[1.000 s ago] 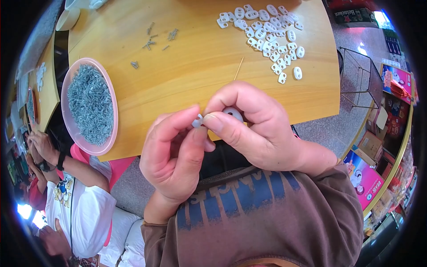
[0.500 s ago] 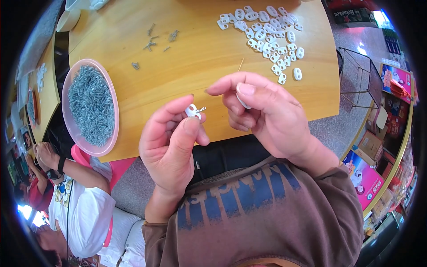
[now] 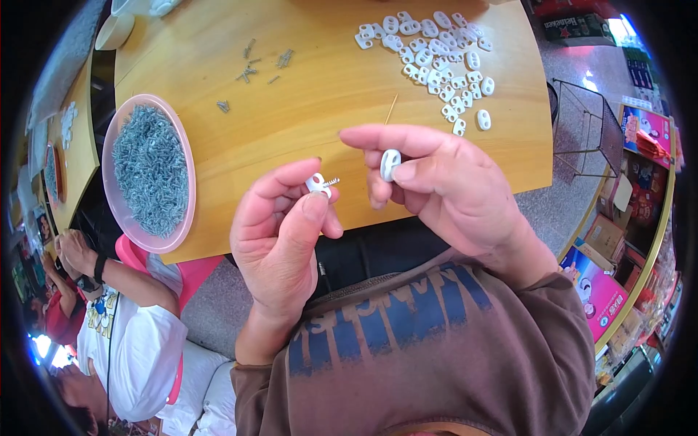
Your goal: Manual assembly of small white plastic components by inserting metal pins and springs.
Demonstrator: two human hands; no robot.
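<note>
Between the thumb and fingers of my left hand (image 3: 280,232) is a small white two-holed cord lock part (image 3: 317,183). A thin metal spring (image 3: 332,182) sticks out of its right side, toward my other hand. My right hand (image 3: 454,182) pinches an oval white cord lock shell (image 3: 390,164) with two openings, its index finger stretched out to the left above it. A gap separates the spring's tip from the shell. Both hands are above the table's near edge.
A pink basin (image 3: 190,182) full of metal springs (image 3: 149,171) stands at the left. Several loose springs (image 3: 247,73) lie farther back. White cord lock parts (image 3: 440,65) are spread at the far right, near a thin stick (image 3: 391,109). Another person (image 3: 131,327) sits at left.
My right hand has turned the oval shell so its two openings show, and its fingers have shifted slightly lower. My left hand keeps hold of its part and spring, almost unmoved.
</note>
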